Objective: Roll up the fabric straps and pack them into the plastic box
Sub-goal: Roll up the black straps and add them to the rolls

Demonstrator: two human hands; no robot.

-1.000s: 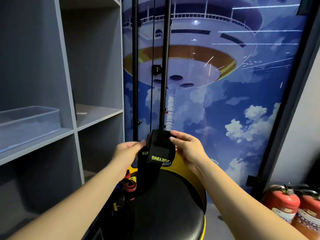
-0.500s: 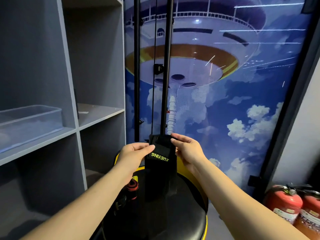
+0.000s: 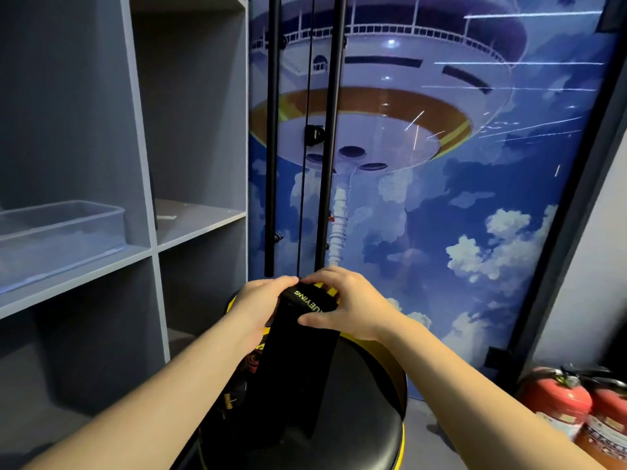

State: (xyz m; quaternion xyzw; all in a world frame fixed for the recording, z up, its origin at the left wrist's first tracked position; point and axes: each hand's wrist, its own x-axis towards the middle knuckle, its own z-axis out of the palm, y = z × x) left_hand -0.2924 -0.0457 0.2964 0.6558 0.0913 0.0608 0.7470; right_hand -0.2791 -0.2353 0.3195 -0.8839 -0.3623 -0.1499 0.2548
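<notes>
You are standing in what looks like a storage corner of a gym or activity room. To your left rises a grey shelf unit [image 3: 142, 164] of open compartments, with a clear plastic box [image 3: 61, 239] on one shelf near its front edge. Ahead, a large wall mural [image 3: 441, 164] of a flying ship among clouds fills the wall. Two red fire extinguishers [image 3: 576, 408] stand at the lower right, and a black padded stool [image 3: 356, 418] with yellow trim sits below you.
</notes>
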